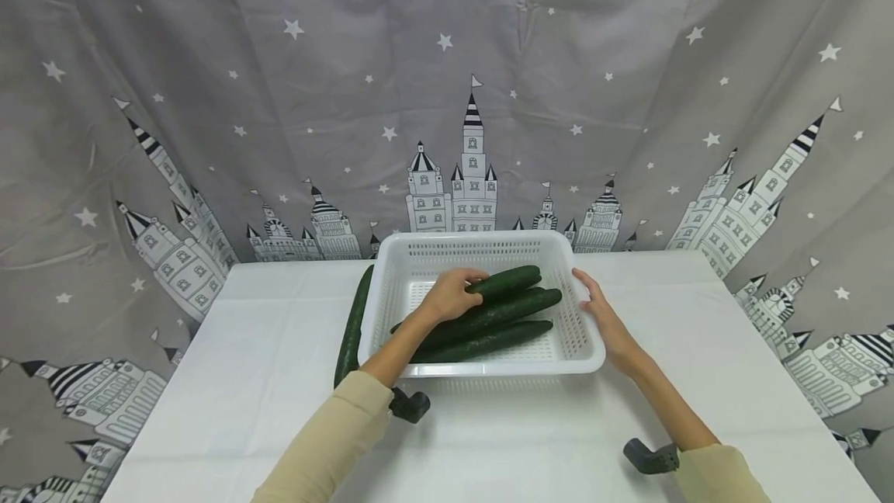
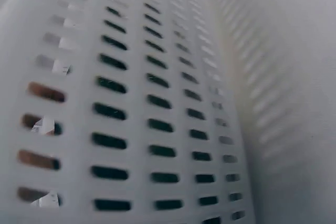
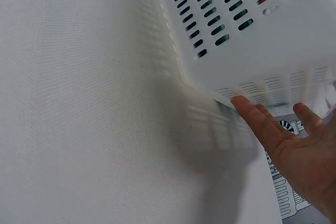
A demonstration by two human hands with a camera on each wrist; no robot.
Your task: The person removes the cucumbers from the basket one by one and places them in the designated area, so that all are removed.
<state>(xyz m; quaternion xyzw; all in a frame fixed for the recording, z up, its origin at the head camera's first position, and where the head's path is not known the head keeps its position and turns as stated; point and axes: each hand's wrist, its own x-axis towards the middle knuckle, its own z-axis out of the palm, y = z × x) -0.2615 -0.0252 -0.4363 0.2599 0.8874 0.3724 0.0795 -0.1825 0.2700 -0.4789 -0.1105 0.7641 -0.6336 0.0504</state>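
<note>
A white perforated plastic basket [image 1: 482,369] holds several dark green cucumbers [image 1: 503,338] lying side by side. My left hand [image 1: 450,298] reaches over the near rim and grips the uppermost cucumber [image 1: 515,279] by its left end. On the basket's right side rests my right hand [image 1: 609,324], its fingers extended against the outer wall; the right wrist view shows this hand [image 3: 302,148] at the basket's lower corner. In the left wrist view only the slotted basket wall [image 2: 139,156] appears, with green behind the holes; the left fingers are hidden there.
Outside the basket, along its left wall, one more cucumber [image 1: 354,324] lies on the white-covered table [image 1: 279,348]. A grey curtain [image 1: 335,99] printed with castles and stars hangs behind. Dark wrist mounts [image 1: 649,456] stick out near both sleeves.
</note>
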